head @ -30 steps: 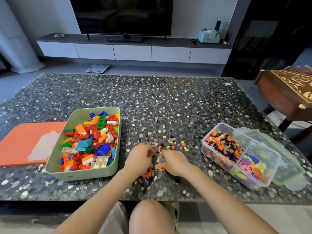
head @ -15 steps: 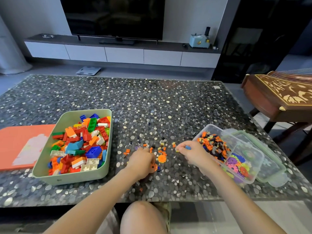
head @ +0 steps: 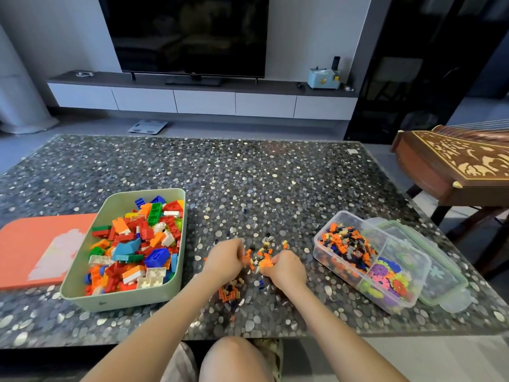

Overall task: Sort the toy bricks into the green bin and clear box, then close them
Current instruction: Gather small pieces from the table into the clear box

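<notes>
Bricks are lying mid-table between bin and box. I'm clenching left hand and right hand on handfuls, risking tiny pieces slipping out, rolling off near edge.

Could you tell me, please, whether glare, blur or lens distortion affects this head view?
Head view: the wide-angle lens bows the table; its pebbled top glints with bright specks; the TV mirrors the room dimly; the left hand, right hand and small bricks between them look slightly soft.
</notes>
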